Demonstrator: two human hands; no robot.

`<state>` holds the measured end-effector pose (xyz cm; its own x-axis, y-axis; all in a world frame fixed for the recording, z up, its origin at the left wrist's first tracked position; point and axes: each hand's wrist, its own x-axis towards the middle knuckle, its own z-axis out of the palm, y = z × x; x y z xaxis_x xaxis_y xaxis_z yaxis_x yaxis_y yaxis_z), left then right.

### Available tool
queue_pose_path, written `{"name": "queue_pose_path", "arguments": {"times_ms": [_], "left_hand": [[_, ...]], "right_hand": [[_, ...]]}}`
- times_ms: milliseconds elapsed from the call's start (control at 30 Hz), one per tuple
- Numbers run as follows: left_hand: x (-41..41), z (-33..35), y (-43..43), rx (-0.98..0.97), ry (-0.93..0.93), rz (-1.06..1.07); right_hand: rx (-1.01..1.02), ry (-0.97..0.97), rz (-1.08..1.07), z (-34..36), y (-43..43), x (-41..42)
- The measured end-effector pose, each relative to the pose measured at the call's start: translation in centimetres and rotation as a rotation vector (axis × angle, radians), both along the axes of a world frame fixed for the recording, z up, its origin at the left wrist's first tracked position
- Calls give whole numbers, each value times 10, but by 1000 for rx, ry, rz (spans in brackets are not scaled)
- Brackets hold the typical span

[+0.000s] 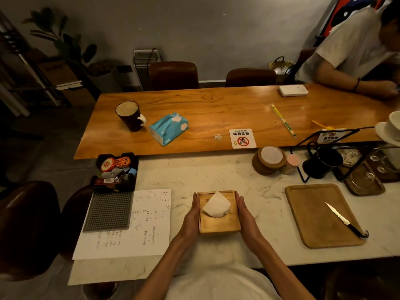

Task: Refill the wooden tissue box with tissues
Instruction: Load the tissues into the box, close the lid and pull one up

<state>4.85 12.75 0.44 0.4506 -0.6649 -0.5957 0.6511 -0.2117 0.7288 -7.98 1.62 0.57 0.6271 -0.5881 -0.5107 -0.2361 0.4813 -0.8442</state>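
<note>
The wooden tissue box (pixel 218 225) stands on the white marble counter right in front of me, lid on. A white tissue (pixel 216 205) pokes up through its top opening. My left hand (pixel 191 215) lies flat against the box's left side and my right hand (pixel 244 215) against its right side, so the box is held between both palms. A blue soft pack of tissues (pixel 168 128) lies on the brown wooden table beyond the counter, apart from both hands.
A wooden cutting board (pixel 313 215) with a knife (pixel 344 219) lies to the right. Handwritten paper (pixel 138 224) and a grey mat (pixel 109 210) lie to the left. Coasters (pixel 268 161), a black mug (pixel 322 161), a dark cup (pixel 128 115). A person (pixel 355 53) sits at far right.
</note>
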Motion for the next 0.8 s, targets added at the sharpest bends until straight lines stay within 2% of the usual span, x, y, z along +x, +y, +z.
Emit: {"name": "queue_pose_path", "arguments": {"times_ms": [267,500,800], "left_hand": [[12,-10,-11,-73,57,8],[70,6,-66,-82,74,-22],[112,11,-118,-1,-46,-4]], "right_hand": [[32,-2,-9,-10,-9,11],[39,11,-25,9,-63,70],[26,-4,-40,4,-117,121]]}}
